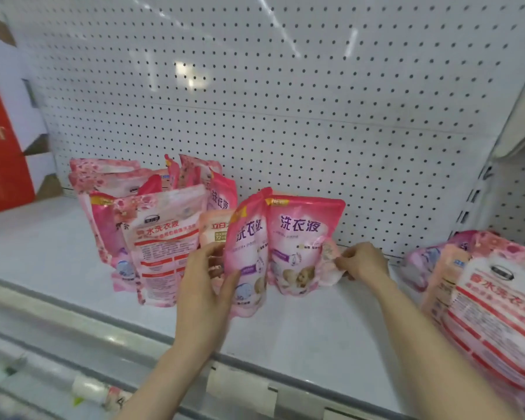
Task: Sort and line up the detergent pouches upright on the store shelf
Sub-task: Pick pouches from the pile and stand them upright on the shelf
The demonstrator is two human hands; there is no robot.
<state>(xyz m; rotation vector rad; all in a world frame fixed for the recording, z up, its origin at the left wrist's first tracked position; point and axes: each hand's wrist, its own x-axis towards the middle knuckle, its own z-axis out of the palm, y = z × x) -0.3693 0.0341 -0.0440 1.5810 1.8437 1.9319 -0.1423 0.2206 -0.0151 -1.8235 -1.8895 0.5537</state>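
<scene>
Two pink detergent pouches stand upright side by side in the middle of the white shelf (315, 328). My left hand (205, 286) grips the left pouch (249, 253) at its lower left edge, thumb on its front. My right hand (362, 262) pinches the lower right edge of the right pouch (300, 237). A small peach pouch (214, 227) stands just behind my left hand. To the left, a cluster of several pink pouches (161, 234) stands upright against the pegboard.
A pile of pink pouches (485, 286) lies flat at the right end of the shelf. A red and white carton (0, 153) stands at the far left. White pegboard (285, 101) forms the back wall. Price tags (240, 386) line the shelf's front rail.
</scene>
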